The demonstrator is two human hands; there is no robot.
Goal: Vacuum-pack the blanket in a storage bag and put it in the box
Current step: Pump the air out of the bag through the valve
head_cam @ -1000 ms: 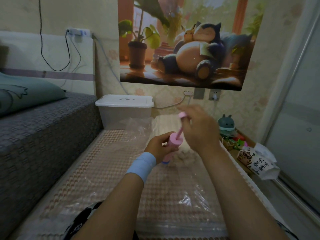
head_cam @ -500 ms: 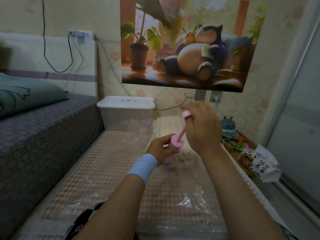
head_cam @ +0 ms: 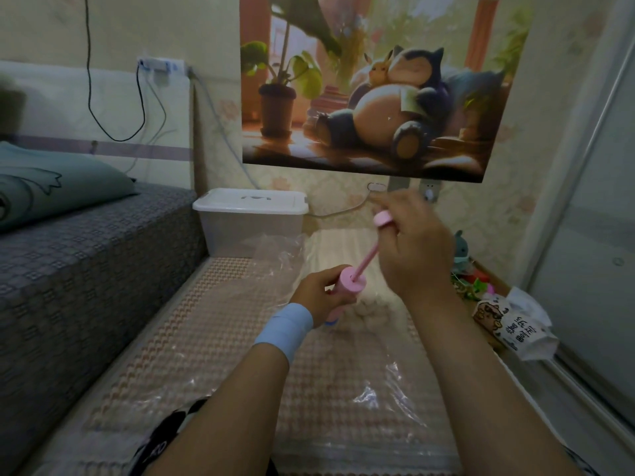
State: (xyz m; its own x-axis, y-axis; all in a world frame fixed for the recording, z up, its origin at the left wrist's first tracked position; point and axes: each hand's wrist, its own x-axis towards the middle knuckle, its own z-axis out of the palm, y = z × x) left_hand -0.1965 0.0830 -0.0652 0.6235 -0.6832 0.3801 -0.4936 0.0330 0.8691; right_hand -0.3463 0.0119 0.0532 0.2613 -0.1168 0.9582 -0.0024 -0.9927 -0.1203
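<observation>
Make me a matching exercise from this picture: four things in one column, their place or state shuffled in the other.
1. left hand
2. right hand
3. storage box
4. pillow

A. lies on the bed
B. closed with a white lid
C. holds the plunger handle
D. holds the pink pump barrel

Pairs: 1-D, 2-C, 3-B, 4-A.

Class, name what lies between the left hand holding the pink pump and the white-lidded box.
In the head view, the crumpled clear end of the storage bag lies between the left hand on the pump and the box.
</observation>
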